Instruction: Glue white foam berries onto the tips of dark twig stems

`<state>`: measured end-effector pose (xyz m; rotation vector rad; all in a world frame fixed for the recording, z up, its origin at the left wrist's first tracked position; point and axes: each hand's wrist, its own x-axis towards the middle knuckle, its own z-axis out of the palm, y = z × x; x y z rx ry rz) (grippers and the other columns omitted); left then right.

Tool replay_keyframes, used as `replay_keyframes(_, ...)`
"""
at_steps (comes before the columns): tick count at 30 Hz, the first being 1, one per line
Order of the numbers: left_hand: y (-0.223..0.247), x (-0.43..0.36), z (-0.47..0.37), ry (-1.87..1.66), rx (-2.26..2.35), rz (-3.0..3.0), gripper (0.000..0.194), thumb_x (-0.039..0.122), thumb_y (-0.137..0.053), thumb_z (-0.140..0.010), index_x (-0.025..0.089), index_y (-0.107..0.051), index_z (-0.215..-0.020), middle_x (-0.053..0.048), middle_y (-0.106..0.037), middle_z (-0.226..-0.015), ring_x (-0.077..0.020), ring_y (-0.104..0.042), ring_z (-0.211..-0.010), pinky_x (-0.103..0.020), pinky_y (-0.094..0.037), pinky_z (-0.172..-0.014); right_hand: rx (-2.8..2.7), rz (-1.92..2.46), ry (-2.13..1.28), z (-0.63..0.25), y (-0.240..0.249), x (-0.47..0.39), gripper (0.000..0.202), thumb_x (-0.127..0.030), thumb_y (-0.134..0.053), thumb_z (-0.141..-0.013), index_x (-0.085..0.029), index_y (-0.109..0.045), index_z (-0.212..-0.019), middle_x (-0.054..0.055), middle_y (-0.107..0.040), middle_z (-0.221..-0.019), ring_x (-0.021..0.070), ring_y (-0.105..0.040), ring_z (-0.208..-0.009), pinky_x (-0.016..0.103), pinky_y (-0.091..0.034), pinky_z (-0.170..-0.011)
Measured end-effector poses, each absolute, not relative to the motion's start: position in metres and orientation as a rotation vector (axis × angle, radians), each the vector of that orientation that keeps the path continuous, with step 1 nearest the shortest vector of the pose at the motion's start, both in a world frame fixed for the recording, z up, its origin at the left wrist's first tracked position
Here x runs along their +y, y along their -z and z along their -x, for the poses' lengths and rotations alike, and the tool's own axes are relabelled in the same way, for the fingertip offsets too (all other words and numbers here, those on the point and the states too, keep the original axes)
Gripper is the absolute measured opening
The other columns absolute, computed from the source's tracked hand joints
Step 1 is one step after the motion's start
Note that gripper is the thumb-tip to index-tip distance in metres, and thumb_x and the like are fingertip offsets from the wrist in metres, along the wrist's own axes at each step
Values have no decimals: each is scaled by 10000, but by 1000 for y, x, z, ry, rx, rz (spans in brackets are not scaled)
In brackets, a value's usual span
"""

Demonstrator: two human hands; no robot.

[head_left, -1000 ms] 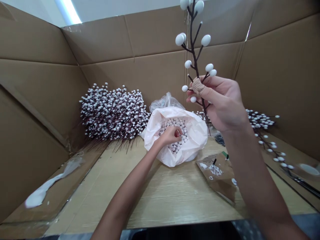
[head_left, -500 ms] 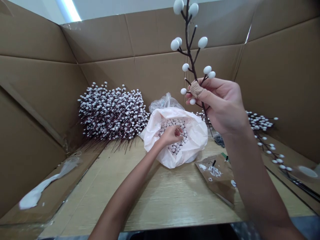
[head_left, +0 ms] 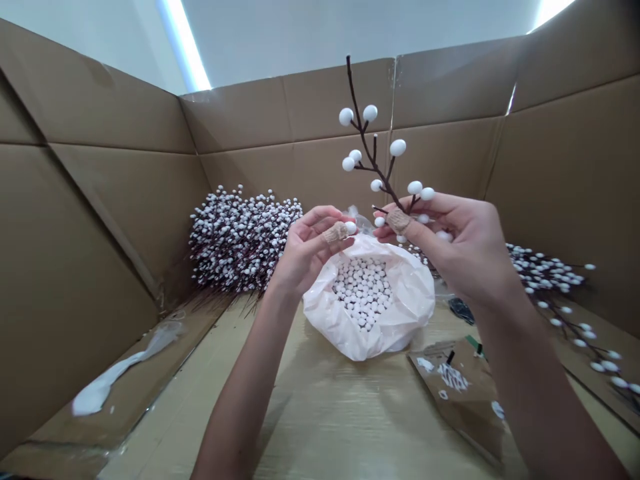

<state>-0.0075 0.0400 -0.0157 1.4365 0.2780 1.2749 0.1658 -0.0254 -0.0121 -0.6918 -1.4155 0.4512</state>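
Between the thumb and fingers of my left hand [head_left: 313,250] is a white berry [head_left: 351,228], just left of the branch. My right hand [head_left: 453,237] pinches a dark brown artificial berry branch [head_left: 376,163] near its lower part; the branch tilts up to the left. White berries sit on several of its twigs, while its top end and a few short twigs are bare. Both thumbs have tan tape wrapped round them. Below the hands, an open white plastic bag [head_left: 320,313] holds many loose white berries [head_left: 364,290].
Finished-looking berry branches [head_left: 240,240] are heaped at back left, with more branches [head_left: 547,270] at right. A brown cardboard piece [head_left: 460,400] with white smears lies front right. A white plastic strip [head_left: 120,373] lies at left. Cardboard walls [head_left: 320,160] surround the table [head_left: 340,413].
My left hand has risen out of the bag with a white berry and come close to the branch. The branch now appears lower and tilts further left. The camera view has shifted upward.
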Motion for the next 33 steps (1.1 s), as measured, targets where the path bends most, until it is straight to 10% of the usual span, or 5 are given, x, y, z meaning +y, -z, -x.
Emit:
replay_keyframes(16, 17, 27, -9, -1369, 226, -1229, 210, 196, -778, -689, 176, -686, -877, -13, -713, -868, -202, -696, -943, -333, -537, -948, -1448, 870, 59, -149, 16, -38, 129, -310, -638, -832, -215, -718, -867, 0, -558, -675, 105, -439, -542, 248, -379, -479)
replay_keyframes(33, 17, 24, -10, -1301, 90, -1245, 102, 172, -735, -736, 157, -718, -836, -24, -745, -848, -210, -699, -944, -372, -502, -989, -1489, 837, 317, -150, 20, -35, 91, -190, -640, -798, -181, -704, -862, -8, -648, -708, 101, -535, -573, 240, -482, -590)
